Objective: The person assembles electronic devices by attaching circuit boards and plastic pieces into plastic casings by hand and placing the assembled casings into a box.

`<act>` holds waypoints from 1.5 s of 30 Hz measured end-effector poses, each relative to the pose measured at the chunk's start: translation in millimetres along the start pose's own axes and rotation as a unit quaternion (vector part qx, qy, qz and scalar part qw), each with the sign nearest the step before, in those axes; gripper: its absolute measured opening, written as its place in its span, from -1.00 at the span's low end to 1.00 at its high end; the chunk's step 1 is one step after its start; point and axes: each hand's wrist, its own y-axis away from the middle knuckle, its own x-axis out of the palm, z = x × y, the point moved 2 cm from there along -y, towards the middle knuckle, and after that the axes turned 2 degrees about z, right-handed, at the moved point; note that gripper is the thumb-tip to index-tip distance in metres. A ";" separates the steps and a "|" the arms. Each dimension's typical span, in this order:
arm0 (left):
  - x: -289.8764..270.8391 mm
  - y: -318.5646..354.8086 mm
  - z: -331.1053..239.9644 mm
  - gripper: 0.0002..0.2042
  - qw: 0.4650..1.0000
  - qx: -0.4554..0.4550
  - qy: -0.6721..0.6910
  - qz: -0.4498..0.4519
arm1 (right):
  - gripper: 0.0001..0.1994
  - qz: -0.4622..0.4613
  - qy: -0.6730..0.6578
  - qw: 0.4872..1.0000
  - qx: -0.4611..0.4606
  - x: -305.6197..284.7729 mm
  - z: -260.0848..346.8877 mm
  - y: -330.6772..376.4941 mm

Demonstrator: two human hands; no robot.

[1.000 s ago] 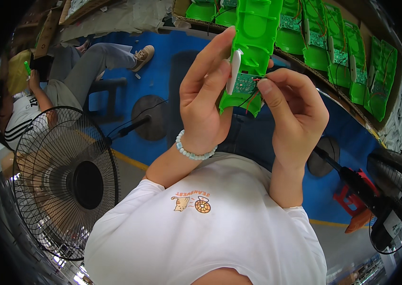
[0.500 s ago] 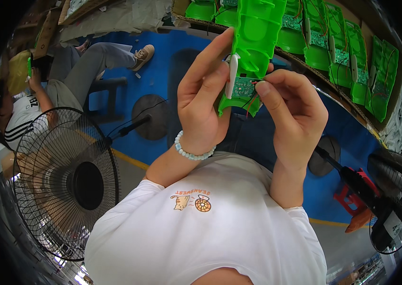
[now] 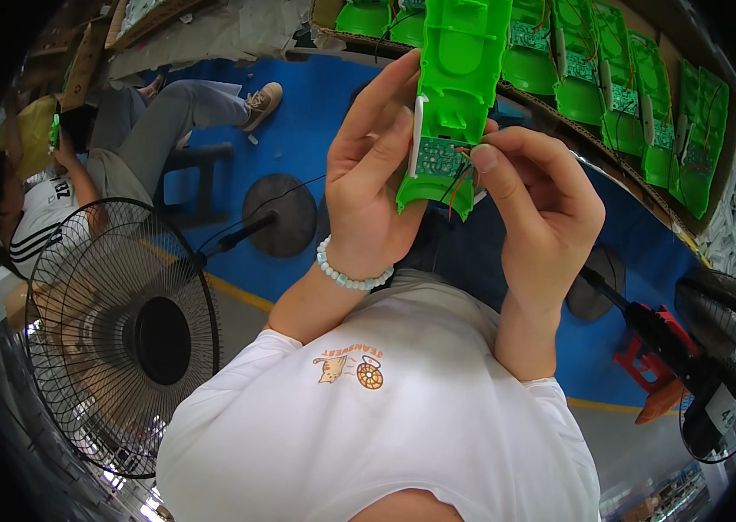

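My left hand (image 3: pixel 368 187), with a pale bead bracelet at the wrist, is closed round a bright green plastic half-shell (image 3: pixel 462 65) from its left side. Inside the shell's near end sits a small green circuit board (image 3: pixel 439 158). A white strip (image 3: pixel 417 135) runs along the shell's left edge, beside my left thumb. Thin red and black wires (image 3: pixel 456 189) come off the board. My right hand (image 3: pixel 546 196) pinches at the board's right edge, where red wires run to the thumb tip. Its fingertips are partly hidden behind the thumb.
A cardboard box (image 3: pixel 689 230) of several similar green shells with boards and wires lies at the far right. Standing fans are at left (image 3: pixel 159 339) and right (image 3: pixel 707 383). A red stool (image 3: pixel 646 357) stands at right. A co-worker (image 3: pixel 46 209) sits at the far left holding a green piece.
The green shell has shifted slightly left along with my left fingers. My right hand stays pinched beside the board, having moved only a little.
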 end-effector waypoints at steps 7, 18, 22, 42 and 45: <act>-0.9 1.6 1.2 -0.60 1.000 0.003 0.003 -0.005 | -0.85 -0.008 0.023 0.999 -0.024 -0.3 1.3 0.2; 4.6 2.0 -2.9 -0.62 1.000 -0.001 -0.002 0.009 | -0.86 -0.029 0.071 0.997 -0.032 1.9 10.0 0.3; 5.7 2.0 -2.5 -0.62 1.000 -0.005 0.007 0.011 | -0.86 -0.038 0.085 0.995 -0.021 0.9 12.5 0.0; -9.2 6.9 6.9 -0.63 0.995 0.021 -0.083 -0.053 | -0.73 -0.010 0.074 0.996 0.058 8.6 0.2 -5.4; -14.3 9.0 9.3 -0.64 0.996 0.036 -0.069 -0.035 | -0.74 -0.014 0.066 0.996 0.050 8.7 -0.8 -6.6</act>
